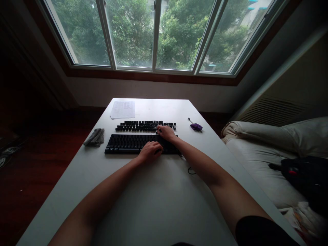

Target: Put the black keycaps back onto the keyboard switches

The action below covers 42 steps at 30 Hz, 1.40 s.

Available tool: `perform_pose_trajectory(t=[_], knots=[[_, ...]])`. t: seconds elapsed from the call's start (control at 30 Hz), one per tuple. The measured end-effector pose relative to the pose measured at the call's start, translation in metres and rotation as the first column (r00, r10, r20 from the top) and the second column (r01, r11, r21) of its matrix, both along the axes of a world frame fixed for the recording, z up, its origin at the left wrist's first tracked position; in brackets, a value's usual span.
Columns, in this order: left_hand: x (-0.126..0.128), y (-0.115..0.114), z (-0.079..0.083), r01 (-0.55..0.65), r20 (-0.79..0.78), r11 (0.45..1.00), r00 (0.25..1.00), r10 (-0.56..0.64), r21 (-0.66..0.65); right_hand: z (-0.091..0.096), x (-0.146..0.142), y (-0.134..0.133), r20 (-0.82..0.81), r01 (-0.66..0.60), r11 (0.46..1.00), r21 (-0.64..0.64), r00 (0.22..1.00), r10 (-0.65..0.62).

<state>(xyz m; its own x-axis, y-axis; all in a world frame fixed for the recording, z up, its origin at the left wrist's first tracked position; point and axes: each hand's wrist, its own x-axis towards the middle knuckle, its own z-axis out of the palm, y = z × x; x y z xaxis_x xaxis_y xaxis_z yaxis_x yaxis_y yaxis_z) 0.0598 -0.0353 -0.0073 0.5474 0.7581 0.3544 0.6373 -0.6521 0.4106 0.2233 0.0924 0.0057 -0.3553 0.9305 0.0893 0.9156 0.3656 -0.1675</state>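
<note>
A black keyboard point(125, 143) lies across the white table. My left hand point(151, 151) rests on its front part, fingers laid over the keys and the thumb apart. Behind the keyboard, loose black keycaps point(135, 126) are set out in rows. Over the right part of these rows is my right hand point(166, 132), its fingers pinched on a small tool with thin shiny wires, which looks like a keycap puller point(156, 128). The tool's tips are among the keycaps; whether they grip one is too small to tell. My right wrist passes above the keyboard's right end.
A grey cloth point(94, 137) lies left of the keyboard, and a printed paper sheet point(123, 109) at the back left. To the right are a purple cloth-like item point(196, 127) and a thin brush-like stick point(190, 120). A black cable point(191, 171) loops under my right forearm.
</note>
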Motion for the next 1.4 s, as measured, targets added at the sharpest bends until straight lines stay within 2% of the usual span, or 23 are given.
perform_pose_trajectory(t=[0.43,0.93,1.4], knots=[[-0.0001,0.0003,0.0015,0.004,-0.013,1.000,1.000,-0.004,0.006,0.0008,-0.0069,0.0017,-0.048,0.078,0.997,-0.019,0.996,-0.078],[0.0003,0.0001,0.0001,0.003,-0.004,1.000,1.000,-0.003,0.011,0.0014,-0.0013,0.0039,-0.008,0.046,0.996,-0.073,0.999,-0.046],[0.0006,0.0011,-0.0005,-0.004,-0.014,1.000,1.000,0.004,0.013,0.0014,-0.0057,0.0064,-0.064,0.008,0.997,-0.081,0.998,-0.013]])
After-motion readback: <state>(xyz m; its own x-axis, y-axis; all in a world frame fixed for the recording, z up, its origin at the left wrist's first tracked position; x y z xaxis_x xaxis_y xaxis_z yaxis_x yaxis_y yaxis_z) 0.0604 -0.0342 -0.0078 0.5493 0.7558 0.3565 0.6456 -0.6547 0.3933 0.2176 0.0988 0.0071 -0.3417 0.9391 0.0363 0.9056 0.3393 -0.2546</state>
